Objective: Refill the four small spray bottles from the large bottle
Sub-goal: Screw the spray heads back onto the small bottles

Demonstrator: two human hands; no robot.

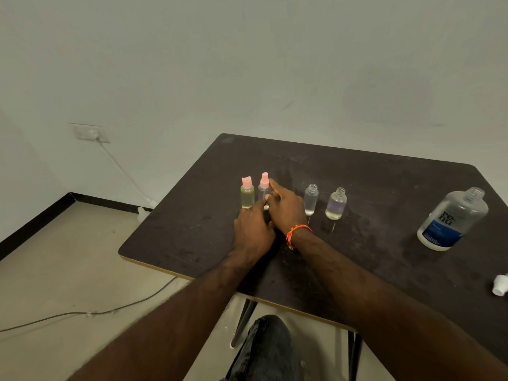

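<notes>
Left hand point(254, 229): sitting at the centre of the frame, fingers curling round the lower body of the spray-top bottle point(264, 192), steadying it low down on the bench point(371, 270).
Right hand point(287, 206): reaching in from the right, fingers bending round the same bottle's upper part, index fingertip touching just beside the pink sprayer; an orange wristband point(298, 233) is showing on the wrist.
Spray-top bottle: standing upright, clear, pink sprayer on top, both hands gripping it, second from the left in the row.
Flip-cap bottle point(247, 195): standing just left of the held one, holding yellowish liquid, pink cap flipped open, close to the left hand's fingers; whether they are touching I cannot tell.
Open bottle point(311, 199): standing right of the hands, no top on, clear liquid showing low in it.
Rounder open bottle point(336, 204): standing further right, uncapped, liquid sitting in the lower part.
Large bottle point(452, 218): standing at the right of the frame, well apart from the row, neck open, blue label, looking mostly clear.
White cap point(500, 287): lying at the right edge of the frame, on the bench, below the large bottle.
Bench: dark, scuffed top, filling the centre and right of the frame.
Floor: a cable point(82, 312) is trailing across the lower left, running up to a wall socket point(92, 133) in the upper left.
Knee point(268, 350): in dark jeans, showing under the bench at the bottom centre.
</notes>
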